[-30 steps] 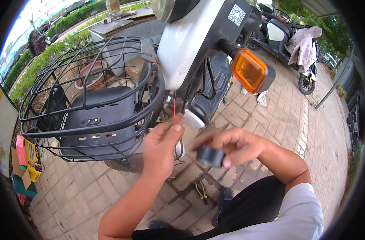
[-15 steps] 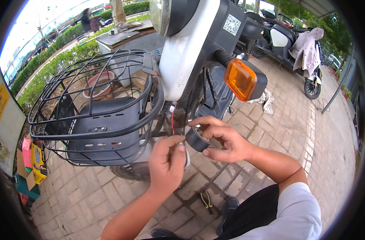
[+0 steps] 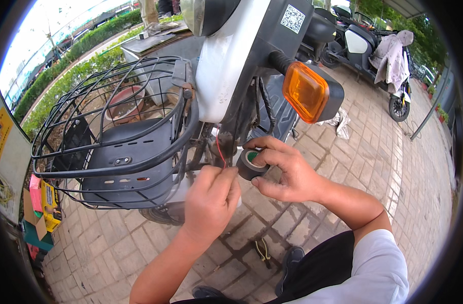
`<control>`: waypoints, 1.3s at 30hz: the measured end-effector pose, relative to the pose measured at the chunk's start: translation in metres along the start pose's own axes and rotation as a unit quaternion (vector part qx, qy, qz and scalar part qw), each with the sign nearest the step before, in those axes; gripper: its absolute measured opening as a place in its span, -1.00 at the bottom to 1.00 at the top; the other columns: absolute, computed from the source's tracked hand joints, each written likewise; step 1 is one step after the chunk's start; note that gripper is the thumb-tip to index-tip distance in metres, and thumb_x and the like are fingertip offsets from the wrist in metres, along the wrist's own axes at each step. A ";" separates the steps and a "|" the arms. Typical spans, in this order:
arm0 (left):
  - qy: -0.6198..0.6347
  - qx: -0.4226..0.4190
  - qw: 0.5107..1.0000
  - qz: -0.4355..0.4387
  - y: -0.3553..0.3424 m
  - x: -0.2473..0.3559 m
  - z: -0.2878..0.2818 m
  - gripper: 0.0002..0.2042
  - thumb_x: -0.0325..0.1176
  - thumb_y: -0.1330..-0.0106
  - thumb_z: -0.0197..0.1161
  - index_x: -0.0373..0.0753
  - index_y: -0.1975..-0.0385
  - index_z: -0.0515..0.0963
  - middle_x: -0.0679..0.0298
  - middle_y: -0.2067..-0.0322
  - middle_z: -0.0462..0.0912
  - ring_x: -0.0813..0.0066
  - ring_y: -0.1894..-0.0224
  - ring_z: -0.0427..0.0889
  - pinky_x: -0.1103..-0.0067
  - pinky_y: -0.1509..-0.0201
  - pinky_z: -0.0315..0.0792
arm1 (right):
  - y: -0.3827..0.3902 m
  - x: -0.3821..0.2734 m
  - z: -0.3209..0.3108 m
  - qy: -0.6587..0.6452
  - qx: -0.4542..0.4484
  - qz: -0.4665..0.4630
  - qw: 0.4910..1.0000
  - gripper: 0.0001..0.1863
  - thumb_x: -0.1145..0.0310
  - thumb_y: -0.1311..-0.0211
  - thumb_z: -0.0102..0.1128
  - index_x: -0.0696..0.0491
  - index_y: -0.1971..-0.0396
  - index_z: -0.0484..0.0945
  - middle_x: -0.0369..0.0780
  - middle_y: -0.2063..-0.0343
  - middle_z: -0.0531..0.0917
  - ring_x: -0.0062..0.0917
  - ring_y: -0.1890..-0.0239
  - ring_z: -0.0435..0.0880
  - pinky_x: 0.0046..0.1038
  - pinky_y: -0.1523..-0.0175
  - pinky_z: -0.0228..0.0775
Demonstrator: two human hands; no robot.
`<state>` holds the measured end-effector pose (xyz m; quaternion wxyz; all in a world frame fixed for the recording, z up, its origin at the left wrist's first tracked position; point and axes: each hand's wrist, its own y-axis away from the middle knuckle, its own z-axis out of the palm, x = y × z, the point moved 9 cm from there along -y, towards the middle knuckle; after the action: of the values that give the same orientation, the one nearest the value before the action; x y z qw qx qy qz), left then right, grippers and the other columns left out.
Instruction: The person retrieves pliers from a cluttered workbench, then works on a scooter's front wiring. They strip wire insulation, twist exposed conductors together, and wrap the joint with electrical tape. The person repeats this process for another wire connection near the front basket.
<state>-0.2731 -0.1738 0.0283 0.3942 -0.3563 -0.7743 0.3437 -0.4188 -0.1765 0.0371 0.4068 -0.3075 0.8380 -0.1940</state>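
Observation:
Just below the white front panel [image 3: 221,61] of a scooter, a thin red wire [image 3: 219,144] hangs down. My left hand [image 3: 211,197] pinches it near its lower visible part, fingers curled. My right hand [image 3: 285,172] grips a roll of black tape [image 3: 246,171] with a green core, close beside the left fingertips and the scooter's dark front tube. The black wire basket [image 3: 115,177] is left of both hands; an orange indicator [image 3: 305,91] on a black stalk juts out above the right hand.
Pliers [image 3: 262,252] lie on the paving by my feet. Colourful boxes [image 3: 50,205] stand at the far left beside a signboard [image 3: 3,167]. A parked scooter [image 3: 355,43] draped with pale cloth, a metal pole [image 3: 426,121] and a crumpled rag [image 3: 340,124] are to the right.
My left hand has dropped lower along the red wire and curled tighter. My right hand, with the tape, has moved leftward and up to beside the wire.

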 end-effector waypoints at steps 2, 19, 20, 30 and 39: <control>-0.018 -0.003 1.000 0.009 0.000 0.001 0.001 -0.78 -0.67 -0.04 0.34 -0.33 0.29 0.60 0.19 0.42 0.50 0.34 0.52 0.52 0.48 0.50 0.40 | 0.001 0.000 0.000 -0.002 -0.002 0.009 1.000 -0.71 0.45 0.01 0.34 0.21 0.26 0.55 0.02 0.01 0.55 -0.11 0.05 0.64 -0.31 -0.05 0.48; 0.102 -0.056 0.989 -0.097 0.002 -0.017 0.005 -0.78 -0.58 -0.12 0.28 -0.34 0.21 0.55 0.12 0.32 0.48 0.23 0.41 0.52 0.43 0.36 0.44 | -0.001 0.001 -0.001 -0.046 -0.052 0.023 0.997 -0.73 0.46 0.04 0.32 0.24 0.31 0.56 0.03 0.05 0.57 -0.14 0.07 0.63 -0.28 -0.02 0.47; 0.076 -0.038 0.994 -0.063 0.000 -0.011 0.001 -0.81 -0.60 -0.13 0.28 -0.35 0.24 0.57 0.14 0.34 0.49 0.30 0.46 0.52 0.48 0.39 0.43 | -0.001 0.001 0.000 -0.032 -0.057 0.021 0.998 -0.73 0.45 0.04 0.32 0.23 0.31 0.56 0.03 0.05 0.57 -0.13 0.08 0.63 -0.28 -0.02 0.48; -0.008 -0.035 0.999 -0.010 -0.001 -0.005 0.005 -0.81 -0.64 -0.08 0.30 -0.32 0.30 0.54 0.18 0.41 0.49 0.32 0.49 0.53 0.48 0.45 0.43 | 0.000 0.000 0.007 -0.033 -0.077 0.037 0.996 -0.72 0.47 0.08 0.37 0.22 0.32 0.56 0.04 0.04 0.57 -0.12 0.04 0.62 -0.28 -0.04 0.46; 0.341 -0.130 0.851 -0.379 0.031 -0.054 0.033 -0.91 -0.52 -0.27 0.16 -0.32 0.26 0.49 0.36 0.49 0.46 0.66 0.45 0.43 0.65 0.41 0.32 | 0.000 0.014 0.015 -0.245 -0.136 0.065 0.958 -0.78 0.54 -0.04 0.31 0.22 0.26 0.58 0.00 -0.08 0.53 -0.30 -0.15 0.53 -0.30 -0.22 0.32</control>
<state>-0.2685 -0.2108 -0.0316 0.6829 -0.1780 -0.7040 -0.0788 -0.4138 -0.1870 0.0207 0.5662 -0.3429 0.7490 0.0296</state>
